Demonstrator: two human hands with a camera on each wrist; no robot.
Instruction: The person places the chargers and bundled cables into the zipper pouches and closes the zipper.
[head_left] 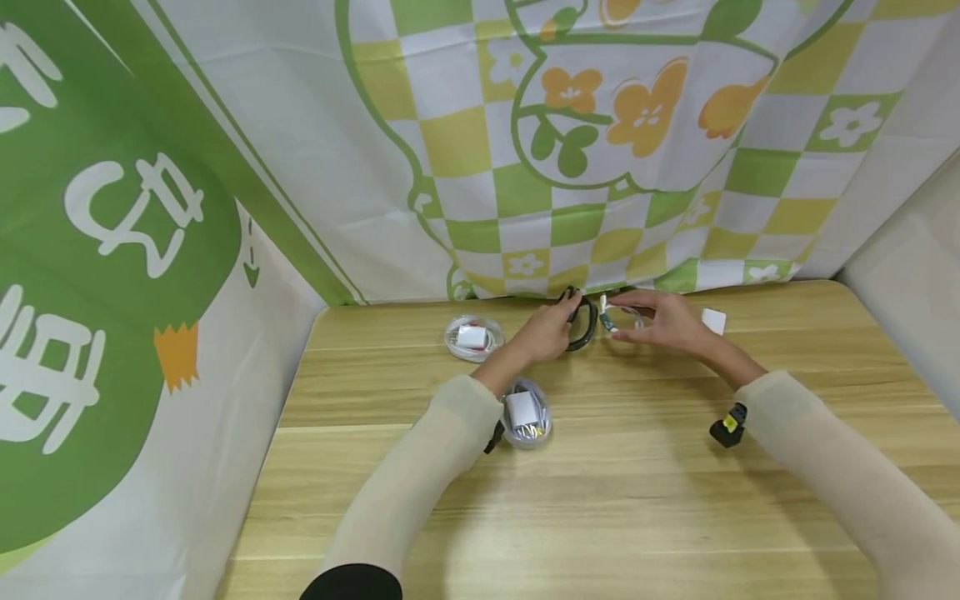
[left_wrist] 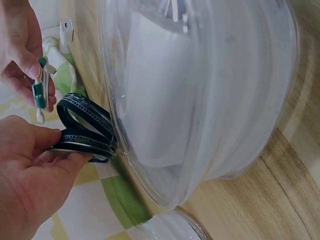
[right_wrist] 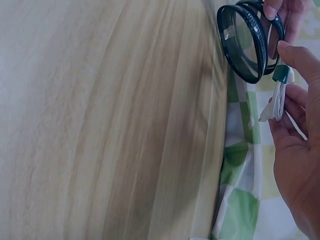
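Observation:
My left hand [head_left: 543, 333] pinches the rim of a small round zip case [head_left: 592, 323] with clear sides and black zipper edging, near the table's back edge. In the left wrist view the lid of this case [left_wrist: 82, 112] stands apart from its base. Just to the right, my right hand [head_left: 663, 321] holds a coiled white cable [head_left: 604, 315] between thumb and fingers. A dark green band [right_wrist: 283, 74] wraps the cable, and its white plug end sticks out. Beyond the right hand lies a white charger plug [head_left: 714, 321].
Two clear round cases lie on the wooden table [head_left: 600, 500]: one case [head_left: 474, 337] at the back left, another case [head_left: 527, 417] nearer, by the left forearm. Each contains a white charger and cable. A patterned cloth [head_left: 525, 200] hangs along the back edge.

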